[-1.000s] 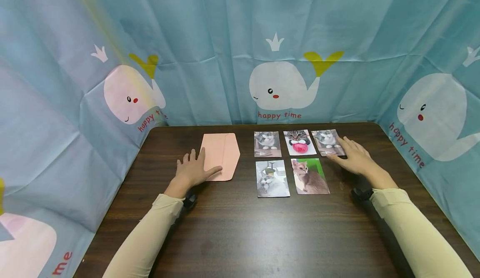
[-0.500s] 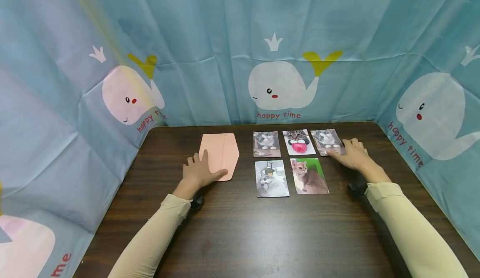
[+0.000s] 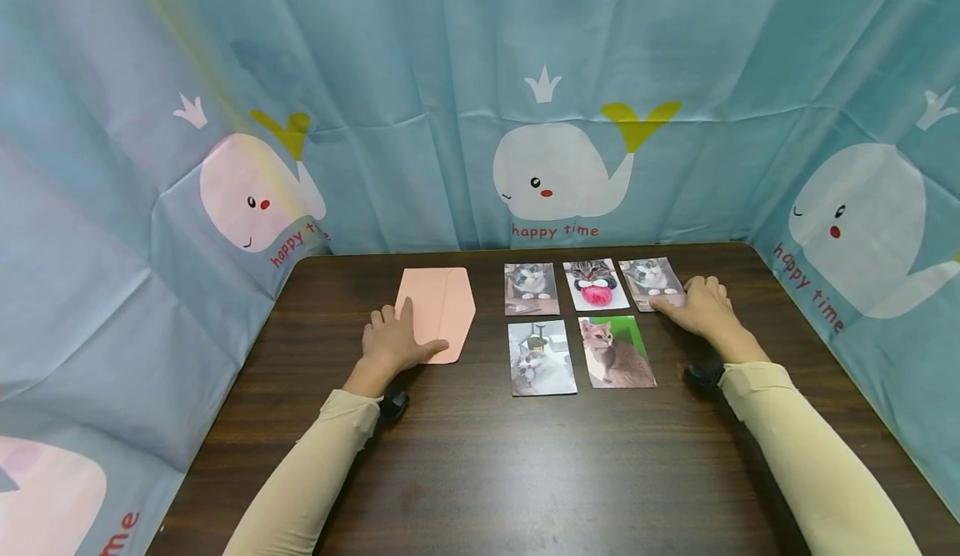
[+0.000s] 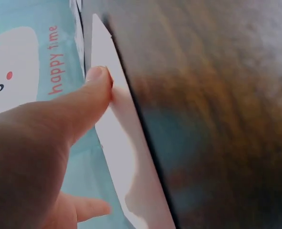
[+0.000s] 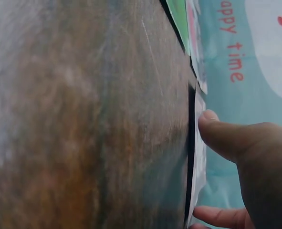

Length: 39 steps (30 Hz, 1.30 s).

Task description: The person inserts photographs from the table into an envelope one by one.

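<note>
My left hand (image 3: 393, 342) lies at the left side of a pale pink envelope (image 3: 433, 302), fingers and thumb spread. Its thumb tip reaches the envelope's near edge, and the left wrist view shows that thumb over the pink paper (image 4: 124, 143). On the right, my right hand (image 3: 703, 308) is at the top-right cat photo card (image 3: 647, 278). The thumb overlaps the card's lower edge while the other fingertips stand by its right side. From the right wrist view, thumb and forefinger are apart along the card's edge (image 5: 197, 162).
Beside that card lie a tabby cat card with a pink ball (image 3: 597, 286) and a grey-and-white cat card (image 3: 531, 291). Nearer are a white cat card (image 3: 542, 358) and a green-background cat card (image 3: 617, 353). A whale-print curtain (image 3: 420, 172) surrounds the dark table (image 3: 555, 473).
My left hand has shifted right, further over the envelope. My right hand's fingers have drawn in, and its thumb has moved onto the card's lower edge. The cards have stayed in place.
</note>
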Each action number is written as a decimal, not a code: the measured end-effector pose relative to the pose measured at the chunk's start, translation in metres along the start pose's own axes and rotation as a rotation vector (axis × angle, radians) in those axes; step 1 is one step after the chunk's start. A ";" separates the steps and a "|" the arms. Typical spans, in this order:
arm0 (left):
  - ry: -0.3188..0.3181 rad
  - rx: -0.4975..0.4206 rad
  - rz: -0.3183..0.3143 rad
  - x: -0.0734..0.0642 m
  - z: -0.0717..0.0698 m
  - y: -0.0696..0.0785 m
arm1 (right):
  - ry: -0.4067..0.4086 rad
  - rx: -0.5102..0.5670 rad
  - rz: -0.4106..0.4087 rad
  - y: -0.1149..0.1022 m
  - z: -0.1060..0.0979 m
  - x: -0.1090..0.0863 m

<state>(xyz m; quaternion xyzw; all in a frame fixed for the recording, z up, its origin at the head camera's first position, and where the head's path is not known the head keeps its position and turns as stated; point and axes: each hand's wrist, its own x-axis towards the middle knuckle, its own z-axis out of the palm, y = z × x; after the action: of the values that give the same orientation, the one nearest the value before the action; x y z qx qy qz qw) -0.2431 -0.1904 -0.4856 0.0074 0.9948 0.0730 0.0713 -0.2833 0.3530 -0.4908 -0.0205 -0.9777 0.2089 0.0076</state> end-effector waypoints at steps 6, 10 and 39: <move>0.041 -0.087 -0.049 0.002 0.000 -0.002 | 0.029 0.010 0.021 0.002 0.005 0.002; 0.045 -0.099 -0.101 0.002 0.000 -0.003 | 0.041 0.015 0.029 0.001 0.006 0.001; 0.100 -0.377 -0.081 -0.006 -0.008 -0.006 | -0.017 0.061 0.207 -0.008 -0.001 -0.002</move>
<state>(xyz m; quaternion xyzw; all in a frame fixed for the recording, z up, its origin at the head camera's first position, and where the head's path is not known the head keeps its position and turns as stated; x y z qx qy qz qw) -0.2385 -0.1971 -0.4779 -0.0500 0.9653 0.2552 0.0248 -0.2813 0.3461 -0.4868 -0.1191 -0.9636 0.2385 -0.0217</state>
